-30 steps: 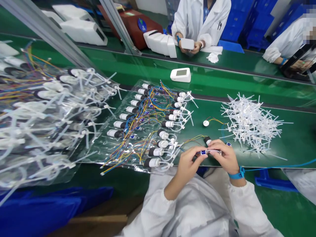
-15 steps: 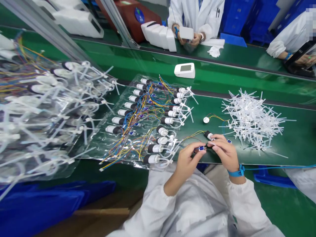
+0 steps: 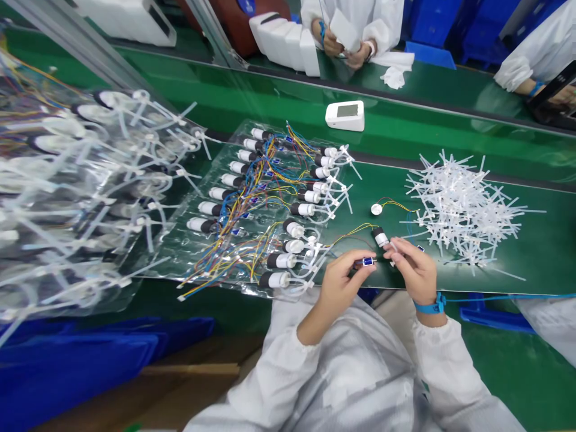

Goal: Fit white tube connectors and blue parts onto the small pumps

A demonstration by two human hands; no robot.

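Note:
Pinched between the thumb and fingers of my left hand [image 3: 345, 275] is a small solenoid valve [image 3: 368, 261] with a blue coil in a metal frame. My right hand [image 3: 414, 269] is closed on a piece of white tubing [image 3: 392, 247], its far parts covered by the fingers. Against those fingertips lies a small pump motor [image 3: 380, 236], black at one end and white at the other, with yellow wires running left. A small gap separates the two hands. Another blue valve [image 3: 420, 248] lies beside my right fingers.
On the right lies a heap of white tube pieces [image 3: 463, 210]. A round white part [image 3: 376, 209] with wires sits nearer. Wired pump motors [image 3: 279, 260] lie in rows on clear plastic at left, beside stacked bagged assemblies [image 3: 90, 180]. Beyond are a white device [image 3: 345, 116] and a co-worker's hands [image 3: 355, 55].
My hands have drawn slightly apart, and the pump motor by my right fingertips shows more fully and is turned. The camera view has shifted a little. Across the bench, the co-worker's white device has tilted.

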